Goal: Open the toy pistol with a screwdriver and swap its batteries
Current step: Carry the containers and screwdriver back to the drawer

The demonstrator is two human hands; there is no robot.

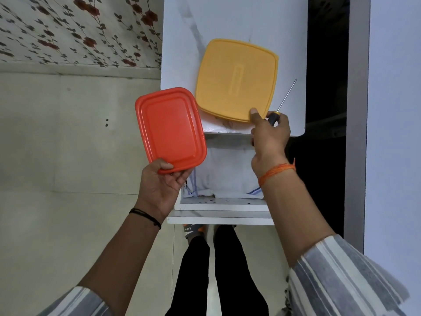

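On the left, the left hand [163,179] grips an orange-red lid [169,130] by its near edge, thumb on top and fingers under it, and holds it in the air over the floor [57,144], just beside the left edge of the white surface [182,42]. To the right of it, a yellow lid [237,79] lies flat on this surface, and the thumb of the right hand [270,137] presses on its near corner. The same hand is closed around the dark handle of the screwdriver [282,102], whose thin shaft points away, close to the right edge of the surface. The toy pistol is not visible in this view, so I cannot tell where it is. I judge that the task is at the very start: the tool is taken, but the pistol is not yet found or opened. The next move probably calls for putting down the lids and bringing the pistol out. Below the surface, an open shelf holds a folded white cloth [225,176]. The surface is narrow, the yellow lid takes much of it, and the free room is mostly behind the lid.
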